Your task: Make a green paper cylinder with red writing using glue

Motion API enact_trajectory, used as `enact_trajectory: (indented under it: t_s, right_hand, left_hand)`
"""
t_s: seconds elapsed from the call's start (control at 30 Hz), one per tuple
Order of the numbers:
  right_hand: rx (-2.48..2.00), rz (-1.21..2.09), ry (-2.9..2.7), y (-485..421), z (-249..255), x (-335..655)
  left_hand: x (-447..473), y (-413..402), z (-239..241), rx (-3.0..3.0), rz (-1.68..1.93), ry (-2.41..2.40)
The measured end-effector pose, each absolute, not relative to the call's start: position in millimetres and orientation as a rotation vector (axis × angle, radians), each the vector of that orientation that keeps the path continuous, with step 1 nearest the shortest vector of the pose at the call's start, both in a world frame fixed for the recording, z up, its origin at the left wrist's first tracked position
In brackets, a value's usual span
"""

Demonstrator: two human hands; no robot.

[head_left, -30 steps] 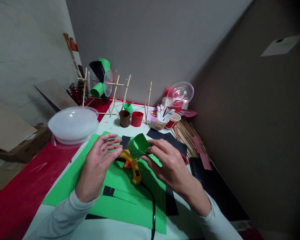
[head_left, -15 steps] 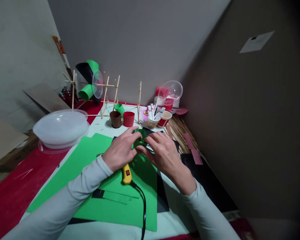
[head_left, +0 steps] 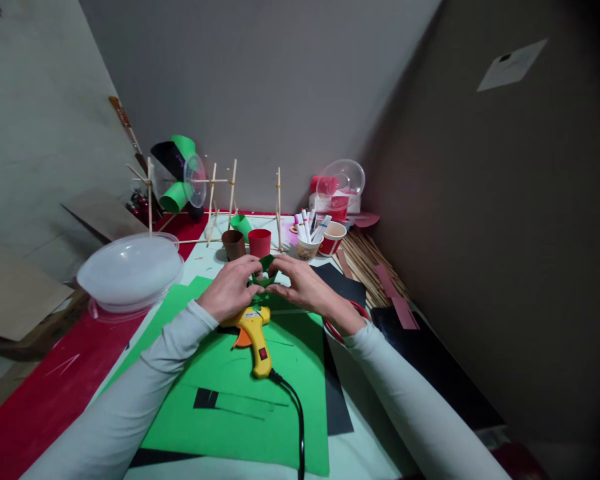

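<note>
Between my two hands is a small green ring of bent craft foam or card (head_left: pixel 265 279). My left hand (head_left: pixel 233 287) pinches its left side with thumb and fingers. On the right side, my right hand (head_left: pixel 303 283) grips it the same way. Just below the hands a yellow hot glue gun (head_left: pixel 259 343) with an orange trigger lies on a large green sheet (head_left: pixel 180 360). Its black cord runs toward me. A small black piece (head_left: pixel 206 399) rests on the sheet beside cut lines.
Behind my hands stand a brown cup (head_left: pixel 233 245), a red cup (head_left: pixel 259 243) and a cup of markers (head_left: pixel 309 248). Stick frames (head_left: pixel 233 193) rise at the back. Clear plastic lids (head_left: pixel 130 270) lie left; thin wooden sticks (head_left: pixel 373 270) lie right, near black sheets (head_left: pixel 430 367).
Both hands have shifted slightly left with the green ring, and my right hand has turned. More of the glue gun shows now. The whole view has moved a little.
</note>
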State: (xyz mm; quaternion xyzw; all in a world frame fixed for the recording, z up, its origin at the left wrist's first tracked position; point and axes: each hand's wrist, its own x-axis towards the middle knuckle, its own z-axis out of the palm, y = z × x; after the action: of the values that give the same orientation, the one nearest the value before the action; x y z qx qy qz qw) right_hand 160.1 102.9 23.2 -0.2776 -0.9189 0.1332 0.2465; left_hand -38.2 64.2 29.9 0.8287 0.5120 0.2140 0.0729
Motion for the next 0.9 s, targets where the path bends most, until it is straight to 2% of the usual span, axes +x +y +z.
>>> enact_trajectory:
  t_s: [0.27, 0.57, 0.9]
  right_hand:
    - [-0.845, 0.374, -2.564, 108.5, 9.5, 134.9]
    - [-0.959, 0.235, -2.668, 109.2, 21.0, 132.8]
    - [-1.128, 0.197, -2.613, 103.8, 10.4, 120.5]
  left_hand:
    - [-48.3, 67.3, 16.2, 2.436, 0.607, 1.661]
    - [-78.8, 27.1, 60.5, 2.347, 0.903, 1.77]
    - [-85.7, 13.3, 36.3, 2.182, 0.951, 1.848]
